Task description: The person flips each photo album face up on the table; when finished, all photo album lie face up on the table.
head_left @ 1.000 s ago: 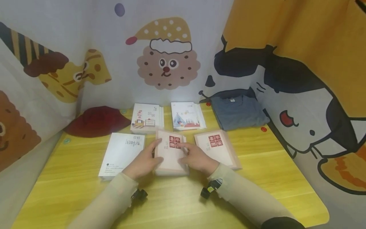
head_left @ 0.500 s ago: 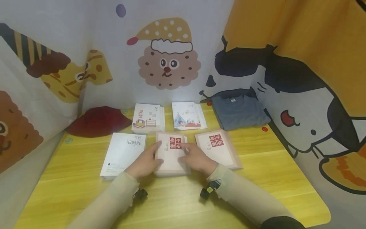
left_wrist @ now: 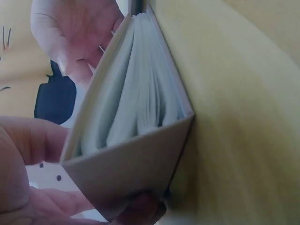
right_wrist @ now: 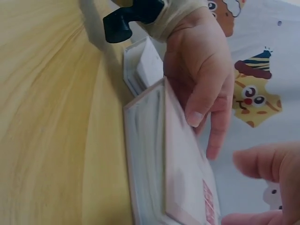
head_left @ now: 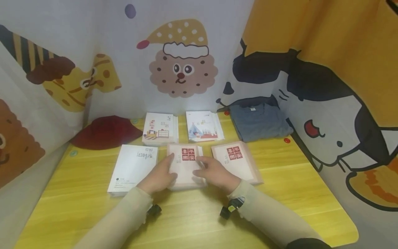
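A pink photo album (head_left: 186,169) with a red four-square label lies cover up between both hands at the middle of the table. My left hand (head_left: 158,176) holds its left side, thumb on the cover and fingers down along the spine (left_wrist: 126,166). From the other side, my right hand (head_left: 217,173) holds the right edge, with thumb and forefinger at the cover. In the left wrist view the thick leaves (left_wrist: 136,93) show between the two covers, low over the wood. The far-side fingers of the right hand are hidden in the head view.
A matching pink album (head_left: 236,166) lies just right, a white album (head_left: 133,169) just left. Behind are two white illustrated albums (head_left: 158,129), a dark red hat (head_left: 107,133) at back left and a folded blue-grey shirt (head_left: 259,121) at back right. A printed curtain (head_left: 124,69) borders the table (head_left: 186,221).
The held album has settled lower and flatter, its far edge coming nearer, and has shifted slightly left. Both hands keep their hold; the other things stay put.
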{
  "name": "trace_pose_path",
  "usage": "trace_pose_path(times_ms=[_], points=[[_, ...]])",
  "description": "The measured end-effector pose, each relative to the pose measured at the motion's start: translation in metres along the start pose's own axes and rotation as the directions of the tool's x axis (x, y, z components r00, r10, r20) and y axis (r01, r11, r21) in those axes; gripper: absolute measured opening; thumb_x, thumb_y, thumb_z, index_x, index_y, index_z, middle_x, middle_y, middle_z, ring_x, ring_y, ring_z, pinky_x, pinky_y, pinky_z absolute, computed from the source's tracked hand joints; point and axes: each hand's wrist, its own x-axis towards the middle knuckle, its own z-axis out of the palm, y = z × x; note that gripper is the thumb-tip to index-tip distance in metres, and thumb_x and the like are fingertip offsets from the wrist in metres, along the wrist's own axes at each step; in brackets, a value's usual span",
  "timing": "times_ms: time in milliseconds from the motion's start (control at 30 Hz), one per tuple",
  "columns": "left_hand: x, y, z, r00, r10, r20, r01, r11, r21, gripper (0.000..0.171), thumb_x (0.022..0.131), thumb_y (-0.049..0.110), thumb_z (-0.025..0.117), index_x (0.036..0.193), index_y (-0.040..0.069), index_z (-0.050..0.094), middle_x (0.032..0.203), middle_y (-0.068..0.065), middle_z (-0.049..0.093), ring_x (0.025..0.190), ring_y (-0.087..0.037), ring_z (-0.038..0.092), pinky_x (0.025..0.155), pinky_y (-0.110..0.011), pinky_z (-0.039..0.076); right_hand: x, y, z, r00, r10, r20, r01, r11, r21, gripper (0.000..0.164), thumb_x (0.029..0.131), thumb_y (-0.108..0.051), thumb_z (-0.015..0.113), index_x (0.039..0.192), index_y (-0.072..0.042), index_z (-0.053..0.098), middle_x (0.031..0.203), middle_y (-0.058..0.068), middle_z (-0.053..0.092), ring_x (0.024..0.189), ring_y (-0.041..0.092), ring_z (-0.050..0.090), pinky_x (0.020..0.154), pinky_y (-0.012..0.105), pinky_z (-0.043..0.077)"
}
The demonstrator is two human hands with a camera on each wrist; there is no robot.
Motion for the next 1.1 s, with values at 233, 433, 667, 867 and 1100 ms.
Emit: trace_pose_path(times_ms=[233,433,667,867,1100], points=[[-0.004,0.013,0.000,0.994,0.016,-0.104,-0.014,1.000,0.017,0.094,0.097,0.035,0.071,0.167,0.001,0.019,0.173,-0.028,0.014,0.160,-0.046,0.015,0.129,-0.061,0.016,-0.010,0.000,-0.021,0.999,0.004,-0.053,-0.001,0.998,0.069,0.064,0.098,-0.032,0.074,0.152,-0.004,0.054,0.154,0.019,0.056,0.138,0.038,0.058,0.119,0.055,0.044],[-0.012,0.037,0.006,0.979,0.134,-0.155,-0.143,0.988,-0.051,0.087,0.098,0.031,0.072,0.166,0.004,0.026,0.173,-0.024,0.019,0.159,-0.043,0.022,0.128,-0.061,0.021,-0.016,-0.004,-0.051,0.992,0.041,-0.120,-0.031,0.996,0.086,0.061,0.099,-0.031,0.072,0.152,-0.007,0.055,0.157,0.016,0.054,0.141,0.036,0.055,0.119,0.053,0.043],[-0.012,0.059,0.022,0.947,0.265,-0.181,-0.286,0.953,-0.101,0.075,0.100,0.018,0.068,0.165,0.009,0.032,0.170,-0.018,0.033,0.156,-0.038,0.033,0.129,-0.056,0.025,-0.017,0.004,-0.088,0.983,0.053,-0.178,-0.043,0.997,0.058,0.059,0.102,-0.037,0.068,0.151,-0.007,0.055,0.152,0.017,0.058,0.132,0.036,0.059,0.108,0.050,0.052],[-0.007,0.072,0.040,0.948,0.298,-0.106,-0.314,0.929,-0.194,0.072,0.101,0.017,0.065,0.165,0.010,0.033,0.169,-0.015,0.035,0.151,-0.039,0.040,0.126,-0.057,0.033,-0.021,0.016,-0.115,0.979,0.118,-0.168,-0.087,0.980,0.181,0.064,0.104,-0.034,0.067,0.157,-0.005,0.047,0.156,0.020,0.051,0.131,0.039,0.057,0.109,0.056,0.051],[0.004,0.085,0.065,0.951,0.305,0.052,-0.285,0.929,-0.235,0.074,0.102,0.015,0.062,0.168,0.011,0.026,0.168,-0.017,0.034,0.149,-0.039,0.042,0.124,-0.057,0.036,-0.027,0.024,-0.141,0.972,0.135,-0.195,-0.123,0.990,0.070,0.065,0.108,-0.036,0.059,0.160,-0.002,0.041,0.162,0.024,0.044,0.135,0.041,0.053,0.108,0.055,0.052]])
